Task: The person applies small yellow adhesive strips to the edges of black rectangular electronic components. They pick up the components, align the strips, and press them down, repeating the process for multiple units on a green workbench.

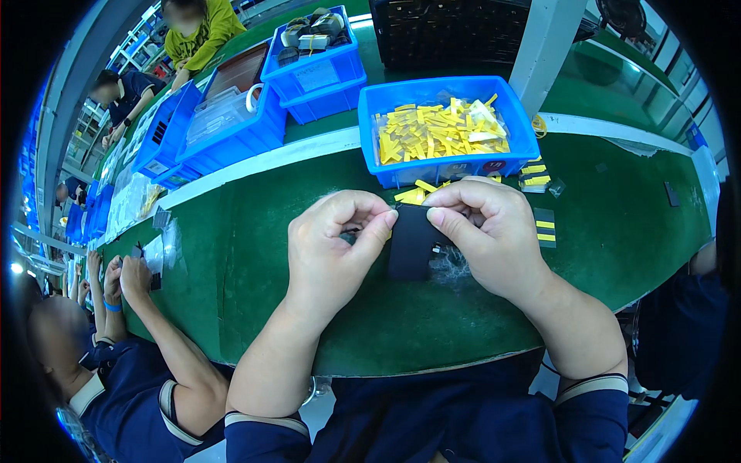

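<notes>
A flat black rectangular piece (pixel 410 251) is in front of me over the green table. My left hand (pixel 337 243) is closed, with thumb and forefinger pinched at its upper left corner. At the upper right corner my right hand (pixel 488 231) pinches in the same way. Whether a thin strip also lies between my fingertips cannot be made out. Crumpled clear plastic film (pixel 452 266) lies beside the black piece, under my right hand. Just beyond my fingers are several loose yellow strips (pixel 417 193).
A blue bin (pixel 370 147) of yellow strips stands beyond my hands. Dark cards with yellow strips (pixel 545 228) lie to its right. More blue bins (pixel 231 127) stand at the back left. A co-worker's hands (pixel 130 276) work at the left. A white post (pixel 544 58) rises behind.
</notes>
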A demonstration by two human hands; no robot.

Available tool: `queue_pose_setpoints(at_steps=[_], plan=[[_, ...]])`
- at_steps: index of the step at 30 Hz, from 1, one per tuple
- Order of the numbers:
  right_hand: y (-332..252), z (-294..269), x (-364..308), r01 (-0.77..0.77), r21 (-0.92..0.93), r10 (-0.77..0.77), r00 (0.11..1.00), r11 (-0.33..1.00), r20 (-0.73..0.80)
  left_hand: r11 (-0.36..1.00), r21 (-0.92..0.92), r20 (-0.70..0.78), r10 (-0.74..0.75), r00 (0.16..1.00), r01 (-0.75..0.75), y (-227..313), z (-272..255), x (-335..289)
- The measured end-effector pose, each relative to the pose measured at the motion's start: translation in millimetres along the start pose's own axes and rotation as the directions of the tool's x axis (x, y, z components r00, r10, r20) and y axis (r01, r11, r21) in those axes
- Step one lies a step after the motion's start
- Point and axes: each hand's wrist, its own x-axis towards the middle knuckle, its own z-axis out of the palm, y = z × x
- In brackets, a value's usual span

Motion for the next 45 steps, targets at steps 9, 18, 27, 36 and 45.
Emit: queue_pose_setpoints(at_steps=[9,18,27,36,45], plan=[[-6,3,-5,0.126,-0.125,-0.127,0.992,0.984,-0.002,0.957,-0.213,0.068,-0.185,0.980,0.195,-3,-2,0],[-6,2,-4,0.172,-0.086,-0.174,0.985,0.981,-0.015,0.645,-0.563,0.362,-0.369,0.856,0.516,-10,-10,8],[-2,4,-6,0.060,0.048,-0.059,0.998,0.997,-0.024,0.422,-0.698,0.477,-0.328,0.815,0.579,-11,-10,7],[-1,5,-7,-0.009,0.130,0.014,0.999,0.991,-0.033,0.463,-0.705,0.423,-0.334,0.842,0.537,-10,-3,5],[-4,3,-6,-0.033,0.127,0.034,0.999,0.991,-0.007,0.695,-0.617,0.282,-0.242,0.928,0.369,-12,-4,6]])
